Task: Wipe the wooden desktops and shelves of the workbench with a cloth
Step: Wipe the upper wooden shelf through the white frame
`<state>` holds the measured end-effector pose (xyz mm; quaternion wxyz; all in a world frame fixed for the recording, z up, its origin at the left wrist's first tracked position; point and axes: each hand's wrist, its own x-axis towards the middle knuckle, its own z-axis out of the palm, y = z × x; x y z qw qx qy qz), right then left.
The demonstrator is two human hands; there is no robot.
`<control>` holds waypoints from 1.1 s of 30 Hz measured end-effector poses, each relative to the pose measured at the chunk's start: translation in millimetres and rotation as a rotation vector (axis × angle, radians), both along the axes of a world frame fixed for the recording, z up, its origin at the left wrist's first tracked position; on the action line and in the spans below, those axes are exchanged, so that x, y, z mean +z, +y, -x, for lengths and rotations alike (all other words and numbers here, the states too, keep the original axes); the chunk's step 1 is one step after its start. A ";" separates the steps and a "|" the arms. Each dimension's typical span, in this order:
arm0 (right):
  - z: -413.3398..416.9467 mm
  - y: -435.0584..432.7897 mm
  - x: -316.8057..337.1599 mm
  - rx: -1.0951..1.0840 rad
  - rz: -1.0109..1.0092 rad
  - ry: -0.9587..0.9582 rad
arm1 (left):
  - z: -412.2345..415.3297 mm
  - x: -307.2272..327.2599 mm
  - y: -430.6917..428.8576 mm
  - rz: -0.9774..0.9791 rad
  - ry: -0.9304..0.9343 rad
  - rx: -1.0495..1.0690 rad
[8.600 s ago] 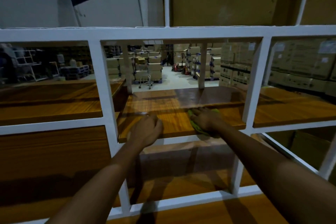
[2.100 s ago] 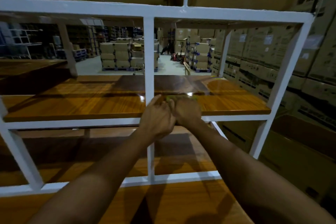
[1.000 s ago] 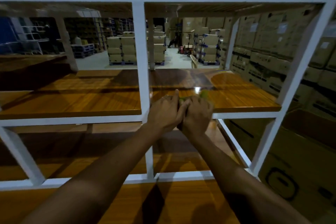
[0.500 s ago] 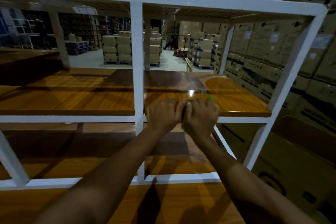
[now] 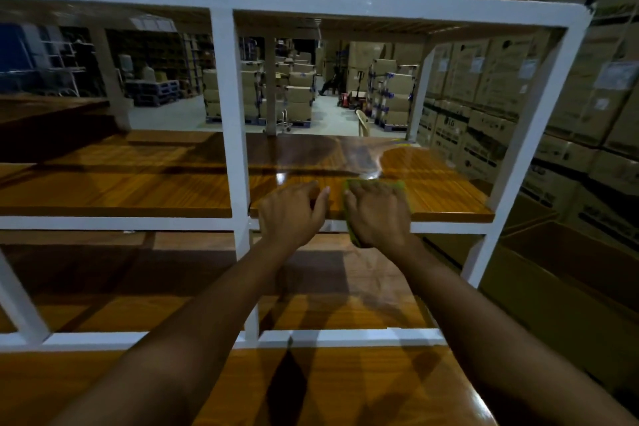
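Observation:
A white metal workbench frame (image 5: 228,107) holds glossy wooden shelves. My right hand (image 5: 378,214) lies flat on a green cloth (image 5: 397,185), pressing it onto the front edge of the upper wooden shelf (image 5: 439,183) in the right bay. Only the cloth's rim shows around the fingers and below the palm. My left hand (image 5: 292,211) rests just left of it on the same shelf edge, fingers curled, holding nothing. Below are a lower shelf (image 5: 328,290) and the wooden desktop (image 5: 311,387) nearest me.
Stacked cardboard boxes (image 5: 567,107) stand close on the right, with an open box (image 5: 567,280) low beside the frame. A white upright post (image 5: 518,149) bounds the right bay. Behind the shelves a warehouse floor with pallets of boxes (image 5: 294,97) is visible.
My two hands, pressed together at the shelf edge half a second ago, have drawn apart. The right hand now lies flat on the cloth a little further right.

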<state>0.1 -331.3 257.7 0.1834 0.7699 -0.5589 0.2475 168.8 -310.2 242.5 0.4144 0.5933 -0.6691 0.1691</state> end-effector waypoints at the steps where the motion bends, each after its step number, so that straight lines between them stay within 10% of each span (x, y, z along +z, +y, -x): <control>1: -10.4 1.0 3.6 0.049 -0.020 0.056 | 0.7 0.8 -1.3 -0.007 0.031 -0.018; 10: 9.4 -6.2 -19.6 0.303 0.169 -0.105 | -2.4 -3.8 2.9 0.031 -0.021 -0.078; 18: 33.1 -14.6 -28.8 -0.048 0.272 -0.459 | 28.8 9.1 -3.5 -0.004 -0.244 -0.077; 25: 36.8 -14.8 -38.7 0.179 0.426 -0.175 | 40.9 -0.8 -5.4 0.088 -0.188 -0.074; 33: 90.2 -18.8 -33.8 -0.020 0.311 -0.446 | 56.4 -4.5 -8.3 0.135 -0.193 0.127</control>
